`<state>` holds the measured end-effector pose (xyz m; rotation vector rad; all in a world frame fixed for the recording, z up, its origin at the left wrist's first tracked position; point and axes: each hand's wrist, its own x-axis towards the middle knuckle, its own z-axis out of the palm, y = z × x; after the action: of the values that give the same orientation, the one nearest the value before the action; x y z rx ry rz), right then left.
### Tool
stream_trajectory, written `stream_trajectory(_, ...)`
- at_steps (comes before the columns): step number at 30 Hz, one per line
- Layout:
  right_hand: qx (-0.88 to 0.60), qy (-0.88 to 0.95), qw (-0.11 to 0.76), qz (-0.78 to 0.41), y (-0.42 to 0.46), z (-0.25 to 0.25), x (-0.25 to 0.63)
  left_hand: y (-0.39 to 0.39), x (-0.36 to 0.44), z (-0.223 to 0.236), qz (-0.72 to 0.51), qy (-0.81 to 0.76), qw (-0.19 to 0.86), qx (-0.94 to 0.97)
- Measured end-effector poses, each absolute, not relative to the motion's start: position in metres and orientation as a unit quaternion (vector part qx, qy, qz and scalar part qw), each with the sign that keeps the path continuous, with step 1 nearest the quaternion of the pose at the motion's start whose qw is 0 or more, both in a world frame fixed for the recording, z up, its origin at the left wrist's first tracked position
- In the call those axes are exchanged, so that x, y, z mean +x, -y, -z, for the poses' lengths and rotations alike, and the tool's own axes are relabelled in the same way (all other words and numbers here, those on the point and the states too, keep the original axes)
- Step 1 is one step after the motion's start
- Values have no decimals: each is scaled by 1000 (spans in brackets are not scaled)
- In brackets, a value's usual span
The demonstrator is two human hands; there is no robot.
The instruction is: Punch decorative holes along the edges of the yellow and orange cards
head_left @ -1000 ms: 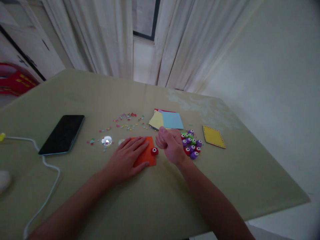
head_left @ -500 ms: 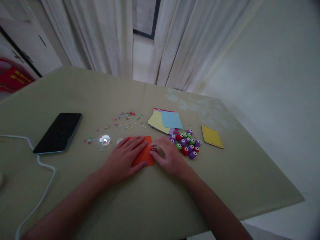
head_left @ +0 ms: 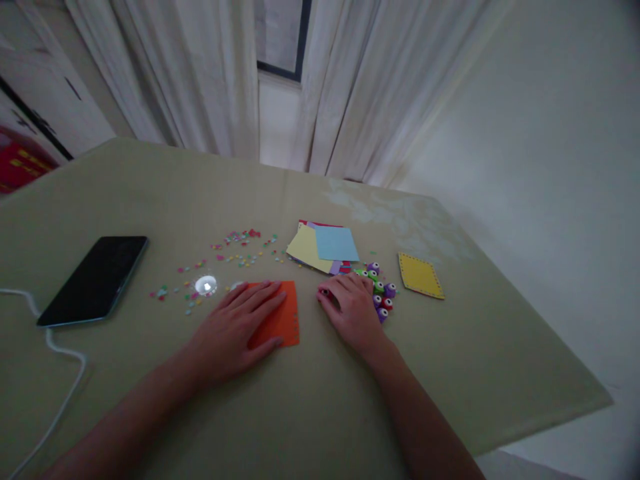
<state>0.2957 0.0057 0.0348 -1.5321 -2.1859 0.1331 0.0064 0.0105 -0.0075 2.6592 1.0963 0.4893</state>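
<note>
On the pale green tabletop (head_left: 280, 420), an orange paper square (head_left: 286, 313) is pressed flat beneath the left hand (head_left: 240, 327), whose fingers are stretched out and closed on nothing. A row of small marks, apparently punched holes, is seen along the uncovered right edge. The square can be judged light, thin and easily creased, weakest along that row, and is best steadied by a flat palm on its unmarked middle. Just to its right and apart from it, a small red one-eyed piece (head_left: 325, 292) is pinched by the thumb and fingertips of the right hand (head_left: 353, 307), mostly hidden there. It is probably light, hard and rounded, apt to roll, and best held by its sides. Beside that hand, similar one-eyed pieces (head_left: 390, 290) are clustered. To the left, a black-screened tablet (head_left: 95, 280) is laid flat. Farther off, a yellow dotted-edge square (head_left: 421, 275), coloured paper sheets (head_left: 337, 244) overlapping in a pile, and scattered confetti (head_left: 254, 233) are seen, backed by white curtains (head_left: 210, 80).
</note>
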Motion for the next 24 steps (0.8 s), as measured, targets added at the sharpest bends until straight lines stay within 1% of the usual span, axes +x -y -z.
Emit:
stream_trajectory(7,-570,779,249,-74,-10,-32,302,-2,11,-1,-144,-310,140,929)
stream_trajectory(15,-572,782,233,-82,-10,-42,317,-2,13,-2,-147,-318,134,927)
stream_trajectory(20,-588,774,208,-110,-10,-54,351,-8,9,2,-145,-349,107,919)
stream_trajectory(24,-608,760,198,-113,-11,-53,378,-12,6,7,-142,-358,98,918)
